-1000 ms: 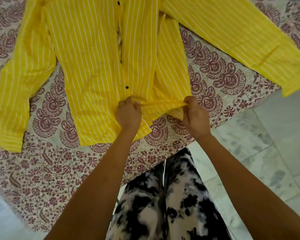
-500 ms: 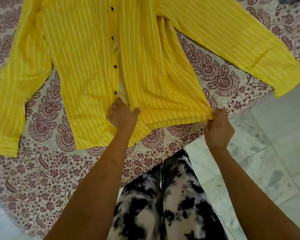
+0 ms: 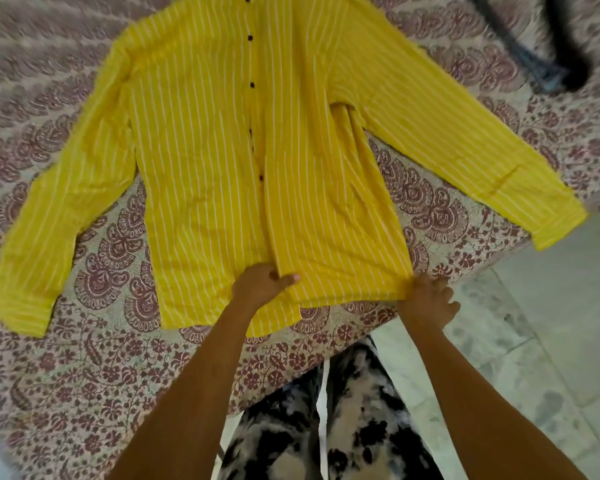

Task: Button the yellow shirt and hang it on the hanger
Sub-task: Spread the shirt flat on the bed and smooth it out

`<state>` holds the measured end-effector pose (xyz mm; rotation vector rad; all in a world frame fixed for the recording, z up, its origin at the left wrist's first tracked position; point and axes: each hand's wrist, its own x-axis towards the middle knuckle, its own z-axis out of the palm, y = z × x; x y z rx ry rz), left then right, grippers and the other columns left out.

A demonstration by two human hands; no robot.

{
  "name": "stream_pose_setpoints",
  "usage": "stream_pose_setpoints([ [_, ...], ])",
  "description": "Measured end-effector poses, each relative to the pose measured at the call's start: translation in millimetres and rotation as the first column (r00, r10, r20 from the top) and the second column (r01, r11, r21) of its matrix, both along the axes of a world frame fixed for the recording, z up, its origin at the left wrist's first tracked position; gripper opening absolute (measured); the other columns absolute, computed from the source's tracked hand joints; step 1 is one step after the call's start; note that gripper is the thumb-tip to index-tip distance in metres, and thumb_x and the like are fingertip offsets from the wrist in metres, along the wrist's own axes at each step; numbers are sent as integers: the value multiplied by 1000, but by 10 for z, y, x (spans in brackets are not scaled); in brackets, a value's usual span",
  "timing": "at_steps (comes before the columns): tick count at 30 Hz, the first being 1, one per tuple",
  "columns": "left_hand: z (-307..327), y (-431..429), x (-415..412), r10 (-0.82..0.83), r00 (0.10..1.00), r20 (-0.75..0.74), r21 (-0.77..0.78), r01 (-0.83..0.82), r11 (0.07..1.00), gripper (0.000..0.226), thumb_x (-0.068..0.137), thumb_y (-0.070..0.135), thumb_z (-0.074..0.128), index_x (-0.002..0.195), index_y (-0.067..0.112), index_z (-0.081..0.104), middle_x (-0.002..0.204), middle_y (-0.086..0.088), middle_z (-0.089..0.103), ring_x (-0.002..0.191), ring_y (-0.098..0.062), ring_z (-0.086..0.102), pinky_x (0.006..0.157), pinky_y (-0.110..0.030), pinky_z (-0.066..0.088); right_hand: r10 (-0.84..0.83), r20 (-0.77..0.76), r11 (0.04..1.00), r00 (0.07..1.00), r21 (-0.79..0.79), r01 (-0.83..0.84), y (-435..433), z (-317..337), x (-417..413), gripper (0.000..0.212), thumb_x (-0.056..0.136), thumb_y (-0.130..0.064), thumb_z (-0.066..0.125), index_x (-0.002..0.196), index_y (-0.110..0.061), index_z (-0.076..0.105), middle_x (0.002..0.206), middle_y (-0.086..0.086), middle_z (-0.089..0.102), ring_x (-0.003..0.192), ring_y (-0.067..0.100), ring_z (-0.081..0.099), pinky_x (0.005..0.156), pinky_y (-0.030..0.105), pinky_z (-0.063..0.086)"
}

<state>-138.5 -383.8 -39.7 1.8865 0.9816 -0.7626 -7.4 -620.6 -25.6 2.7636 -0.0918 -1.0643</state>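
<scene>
The yellow shirt [image 3: 208,161] with thin white stripes lies front-up on a patterned bedspread, both sleeves spread out. Dark buttons [image 3: 252,85] run down its middle. My left hand [image 3: 262,284] pinches the lower inner corner of the right front panel at the hem. My right hand [image 3: 426,301] grips the outer hem corner of that same panel, which is stretched flat between the two hands. A dark, blurred object [image 3: 548,57] at the top right may be the hanger; I cannot tell.
The maroon-and-cream patterned bedspread [image 3: 84,375] covers the bed, whose edge runs diagonally from the lower middle to the right. Grey marble floor [image 3: 551,341] lies to the right. My black-and-white patterned trousers [image 3: 326,427] stand against the bed edge.
My right hand has drawn the crumpled right front panel outward and flat, then eased back in a little. The view has tilted up, showing more of the shirt and the dark object.
</scene>
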Motion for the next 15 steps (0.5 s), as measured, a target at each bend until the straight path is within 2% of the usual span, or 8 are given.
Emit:
stream_pose_setpoints([
  [2, 39, 129, 55, 37, 999, 24, 32, -37, 999, 38, 83, 48, 61, 63, 17, 52, 62, 0, 50, 66, -23, 54, 65, -35, 40, 50, 57, 999, 997, -22, -49, 137, 106, 131, 61, 75, -19, 67, 127, -7, 38, 136, 23, 35, 125, 39, 36, 99, 49, 35],
  [4, 64, 294, 164, 127, 988, 84, 113, -136, 984, 24, 83, 38, 66, 72, 18, 61, 76, -1, 61, 81, -25, 60, 70, -32, 43, 101, 217, 991, 971, 62, -117, 297, 154, 287, 47, 74, -7, 60, 118, -1, 44, 127, 26, 43, 114, 41, 44, 90, 48, 37],
  [7, 106, 698, 525, 291, 928, 234, 171, -334, 927, 11, 80, 23, 70, 86, 14, 70, 97, -6, 70, 94, -22, 63, 77, -27, 44, 188, 396, 938, 899, 198, -283, 733, 176, 673, 36, 71, -6, 59, 106, 1, 55, 112, 25, 54, 102, 41, 52, 85, 48, 41],
  [10, 131, 1141, 991, 275, 887, 371, 195, -364, 911, 7, 80, 15, 68, 86, 11, 70, 95, -6, 69, 88, -18, 61, 74, -22, 37, 226, 463, 866, 857, 307, -395, 1342, 131, 1175, 29, 76, -12, 54, 102, -1, 61, 104, 22, 60, 103, 40, 53, 85, 48, 41],
  [12, 158, 1444, 1324, 261, 867, 424, 217, -377, 900, 6, 82, 12, 66, 86, 11, 70, 94, -2, 68, 84, -11, 56, 73, -20, 36, 205, 452, 835, 868, 382, -396, 1785, 78, 1553, 30, 80, -16, 55, 108, -6, 61, 110, 19, 58, 108, 38, 50, 87, 45, 39],
  [15, 121, 1971, 1857, 239, 841, 485, 286, -410, 866, 8, 83, 11, 63, 85, 12, 70, 94, -2, 69, 86, -15, 58, 78, -25, 42, 30, 433, 775, 901, 559, -295, 2415, -24, 2170, 29, 85, -13, 53, 114, -9, 58, 119, 16, 54, 105, 37, 54, 78, 42, 42],
])
